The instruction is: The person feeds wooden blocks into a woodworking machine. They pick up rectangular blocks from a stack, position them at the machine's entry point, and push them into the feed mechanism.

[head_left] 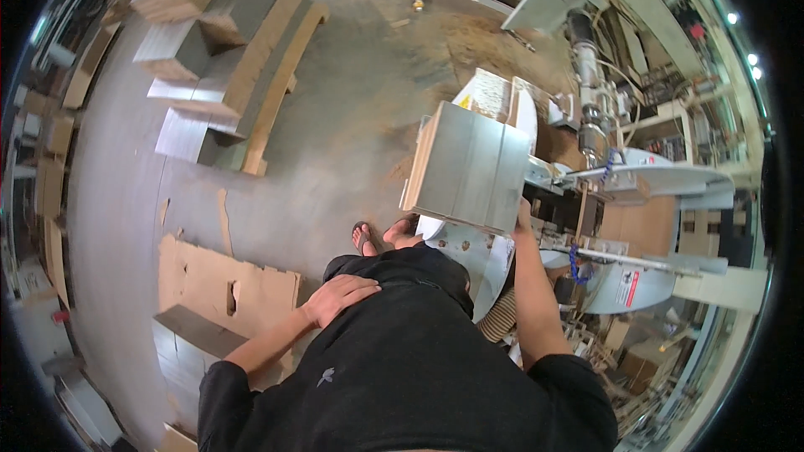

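Nearer, your right hand (523, 214), its grip hidden, meets the grey stack (471, 169), which lies forward and left of it, seams running away from you. Your left hand (342, 297) rests flat on your black clothing (435, 360).

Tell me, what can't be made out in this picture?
In the head view:
- Right grip: fingertips hidden behind the silver-topped block.
- Yellow thing, top centre: too small to identify.
- Red-and-white label: writing too small to read.
- Brown cardboard at the bottom: cut off by the lower edge.
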